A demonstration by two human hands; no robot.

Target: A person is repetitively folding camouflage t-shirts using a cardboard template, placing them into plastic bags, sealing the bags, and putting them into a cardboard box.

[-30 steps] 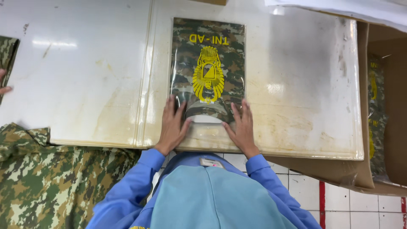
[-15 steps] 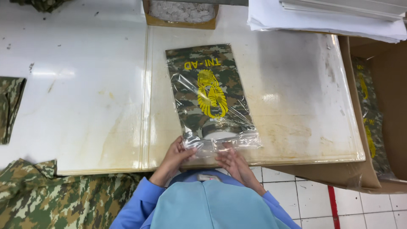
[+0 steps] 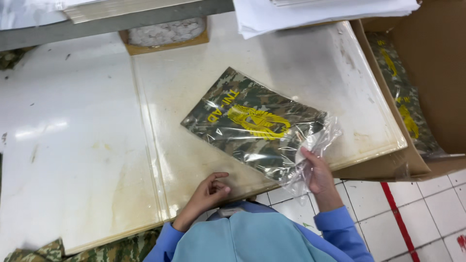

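A folded camouflage garment with a yellow emblem, sealed in a clear plastic bag (image 3: pixel 252 126), lies slanted on the white table (image 3: pixel 73 145). My right hand (image 3: pixel 316 172) grips the bag's loose open end at the table's near right edge, and that end lifts off the surface. My left hand (image 3: pixel 209 190) rests on the table's front edge to the left of the bag, fingers curled, holding nothing.
An open cardboard box (image 3: pixel 427 87) at the right holds more bagged camouflage garments (image 3: pixel 403 102). A stack of white sheets (image 3: pixel 320 12) lies at the back. A small tray of white pieces (image 3: pixel 165 34) sits at the back. Camouflage cloth (image 3: pixel 102 250) hangs below the front edge.
The bag has swung from upright to slanted toward the right. My right hand now holds its open end off to the right, and my left hand has let go.
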